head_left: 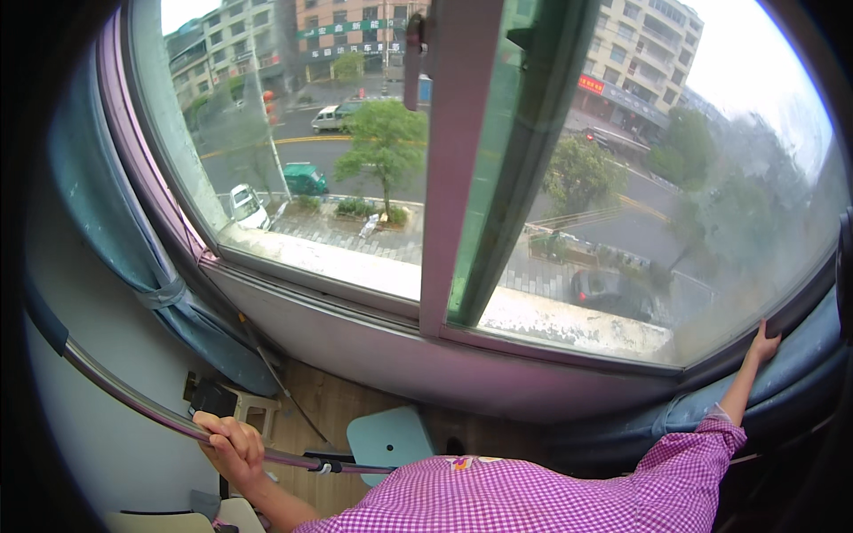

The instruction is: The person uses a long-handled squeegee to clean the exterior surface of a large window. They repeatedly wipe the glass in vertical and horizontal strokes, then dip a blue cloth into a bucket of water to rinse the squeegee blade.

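My left hand (232, 448) is closed around a long metal pole (126, 393), which curves in the lens from a dark grip or sleeve at the far left down to a black clamp (324, 464) near my body. At the right, my right hand (765, 343) rests on the dark edge of the window frame beside a blue curtain (693, 406); whether its fingers grip the edge, I cannot tell. Before me stands a large sliding window (450, 166) with a pinkish frame. Its right pane (726, 220) looks hazy.
A light blue plastic stool (386, 433) stands on the wood floor below the window. Left of it are a beige stool (256, 406) with a dark box and a thin pole (283, 386) leaning at the wall. A tied blue curtain (160, 293) hangs at the left.
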Tool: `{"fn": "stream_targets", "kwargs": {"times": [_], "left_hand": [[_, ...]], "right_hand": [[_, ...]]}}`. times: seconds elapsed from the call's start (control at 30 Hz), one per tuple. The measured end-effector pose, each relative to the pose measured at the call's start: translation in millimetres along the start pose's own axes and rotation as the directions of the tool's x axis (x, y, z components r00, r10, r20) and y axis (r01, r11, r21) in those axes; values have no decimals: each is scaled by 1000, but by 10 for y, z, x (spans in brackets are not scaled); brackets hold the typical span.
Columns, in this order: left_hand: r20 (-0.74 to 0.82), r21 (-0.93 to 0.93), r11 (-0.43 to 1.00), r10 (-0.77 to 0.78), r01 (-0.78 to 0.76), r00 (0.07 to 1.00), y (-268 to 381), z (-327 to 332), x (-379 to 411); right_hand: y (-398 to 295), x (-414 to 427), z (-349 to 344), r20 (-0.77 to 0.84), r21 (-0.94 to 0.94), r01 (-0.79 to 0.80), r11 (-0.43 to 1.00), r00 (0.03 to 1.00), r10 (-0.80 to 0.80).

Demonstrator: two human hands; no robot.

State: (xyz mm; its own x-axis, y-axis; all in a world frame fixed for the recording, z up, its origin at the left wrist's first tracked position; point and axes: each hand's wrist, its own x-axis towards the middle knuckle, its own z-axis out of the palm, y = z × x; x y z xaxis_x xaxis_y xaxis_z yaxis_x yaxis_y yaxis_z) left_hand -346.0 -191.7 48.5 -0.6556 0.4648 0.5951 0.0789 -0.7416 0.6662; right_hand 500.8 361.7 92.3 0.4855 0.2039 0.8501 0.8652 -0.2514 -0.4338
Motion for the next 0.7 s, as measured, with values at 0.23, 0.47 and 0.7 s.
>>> {"fn": "stream_targets", "kwargs": {"times": [0.23,0.47,0.7], "left_hand": [[3,68,998,1,-1,1000,75,165,-204],[20,68,997,-25,24,999,251,311,-287],[149,-127,962,-221,240,964,5,299,-273]], "right_hand": [[-186,-180,-79,56,204,-75,976,996,65],[-987,-1218,-920,163,669,-98,737,987,-16],[-3477,-4316,-4086,514,762,-500,412,78,-854]]}}
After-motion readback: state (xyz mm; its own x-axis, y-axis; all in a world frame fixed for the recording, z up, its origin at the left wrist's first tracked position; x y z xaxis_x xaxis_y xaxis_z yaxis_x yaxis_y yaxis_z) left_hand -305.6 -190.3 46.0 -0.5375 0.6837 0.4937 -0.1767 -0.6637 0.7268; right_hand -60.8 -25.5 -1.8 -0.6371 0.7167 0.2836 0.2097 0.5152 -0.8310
